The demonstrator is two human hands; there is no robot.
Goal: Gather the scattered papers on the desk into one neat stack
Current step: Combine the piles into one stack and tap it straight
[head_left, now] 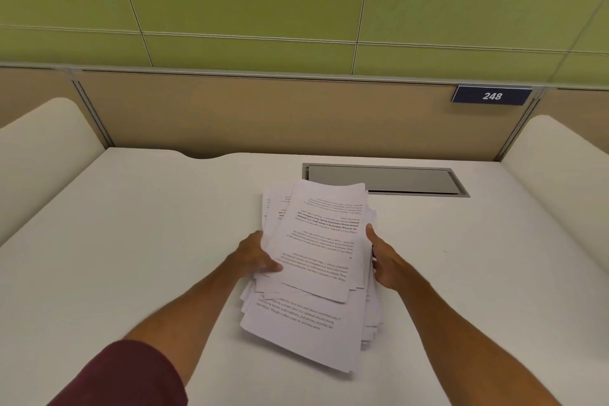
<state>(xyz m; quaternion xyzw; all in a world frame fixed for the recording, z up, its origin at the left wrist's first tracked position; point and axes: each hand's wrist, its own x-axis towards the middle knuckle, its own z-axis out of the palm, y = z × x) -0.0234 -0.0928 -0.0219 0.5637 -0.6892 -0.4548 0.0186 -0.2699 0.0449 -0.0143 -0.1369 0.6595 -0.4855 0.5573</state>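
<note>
Honestly the papers [316, 260] look light, floppy and slidey, sitting mid-desk [131, 241] in a messy fanned pile, with the left hand [255, 255] and right hand [384, 260] half-curled, pinching the long side edges, which seems the right place to squeeze and square them.

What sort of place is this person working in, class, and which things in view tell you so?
Probably a numbered study carrel or office cubicle desk: a plate reading 248 on the tan partition, a grey cable hatch set into the white desk, and printed papers.
</note>
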